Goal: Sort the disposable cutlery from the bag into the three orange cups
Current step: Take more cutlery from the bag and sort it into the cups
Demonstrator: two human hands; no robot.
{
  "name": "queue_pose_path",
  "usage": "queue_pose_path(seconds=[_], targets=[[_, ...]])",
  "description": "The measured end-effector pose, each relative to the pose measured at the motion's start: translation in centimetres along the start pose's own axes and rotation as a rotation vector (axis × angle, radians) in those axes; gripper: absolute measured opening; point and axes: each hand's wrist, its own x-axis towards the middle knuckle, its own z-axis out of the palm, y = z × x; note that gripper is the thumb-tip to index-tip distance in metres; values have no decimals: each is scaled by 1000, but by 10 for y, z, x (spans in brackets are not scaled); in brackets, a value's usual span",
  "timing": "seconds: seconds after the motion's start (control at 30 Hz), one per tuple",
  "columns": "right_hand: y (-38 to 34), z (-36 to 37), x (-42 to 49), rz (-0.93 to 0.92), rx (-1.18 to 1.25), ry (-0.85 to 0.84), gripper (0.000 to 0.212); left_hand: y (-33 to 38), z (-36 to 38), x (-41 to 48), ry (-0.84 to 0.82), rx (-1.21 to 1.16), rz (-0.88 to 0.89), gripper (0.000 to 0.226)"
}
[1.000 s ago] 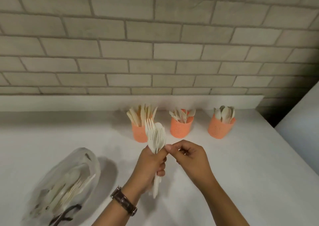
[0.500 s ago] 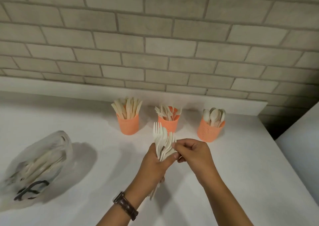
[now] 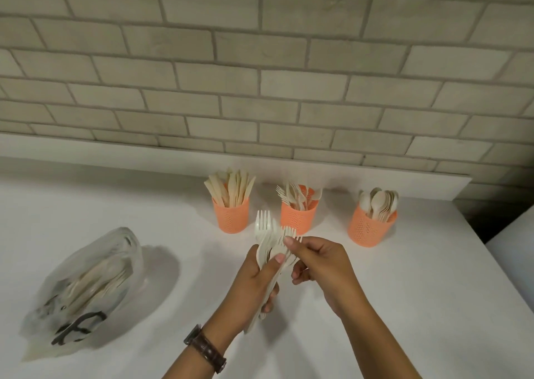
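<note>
My left hand (image 3: pixel 254 283) grips a bundle of white disposable forks (image 3: pixel 267 237), tines up. My right hand (image 3: pixel 323 266) pinches the heads of a few forks at the bundle's right side. Behind them stand three orange cups in a row: the left cup (image 3: pixel 232 215) holds knives, the middle cup (image 3: pixel 299 218) holds forks, the right cup (image 3: pixel 370 228) holds spoons. A clear plastic bag (image 3: pixel 83 286) with more cutlery inside lies at the left on the white counter (image 3: pixel 404 306).
A brick wall (image 3: pixel 260 75) rises behind the cups above a low white ledge. The counter's right edge drops off near a dark gap (image 3: pixel 485 222), with another white surface beyond. A brown watch sits on my left wrist (image 3: pixel 206 349).
The view shifted, so the bag and cups sit elsewhere in frame. My right hand's fingers have fanned a few forks out to the right of the bundle.
</note>
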Motion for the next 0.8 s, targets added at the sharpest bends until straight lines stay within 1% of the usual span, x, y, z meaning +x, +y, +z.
queue_pose_path(seconds=[0.13, 0.23, 0.3, 0.37, 0.4, 0.5, 0.53, 0.57, 0.63, 0.7, 0.73, 0.77, 0.8], targets=[[1, 10, 11, -14, -42, 15, 19, -6, -9, 5, -19, 1, -15, 24], [-6, 16, 21, -37, -67, 27, 12, -10, -21, 12, 55, -21, -109, 34], [-19, 13, 31, -82, -53, 82, 10, -13, -32, 19, 120, -59, -163, 36], [-39, 4, 45, -195, -67, 195, 8, -15, -43, 25, 158, -114, -194, 25], [-50, -2, 54, -278, -114, 274, 8, -16, -49, 27, 157, -138, -208, 20], [-73, -25, 89, -500, -338, 506, 17, -13, -60, 32, 124, -221, -251, 8], [-73, -32, 103, -540, -403, 548, 20, -13, -63, 33, 105, -264, -261, 5], [-71, -37, 116, -565, -467, 574, 21, -11, -65, 33, 81, -311, -267, 7], [-57, -41, 140, -563, -561, 583, 17, -10, -69, 33, 40, -405, -268, 15], [-36, -38, 157, -489, -588, 538, 18, -10, -73, 31, -2, -488, -265, 19], [-25, -35, 163, -424, -604, 504, 21, -10, -75, 29, -27, -525, -266, 19], [-16, -33, 165, -353, -629, 476, 29, -9, -77, 28, -50, -556, -272, 23], [-8, -31, 165, -305, -658, 463, 41, -9, -78, 27, -70, -582, -279, 29]])
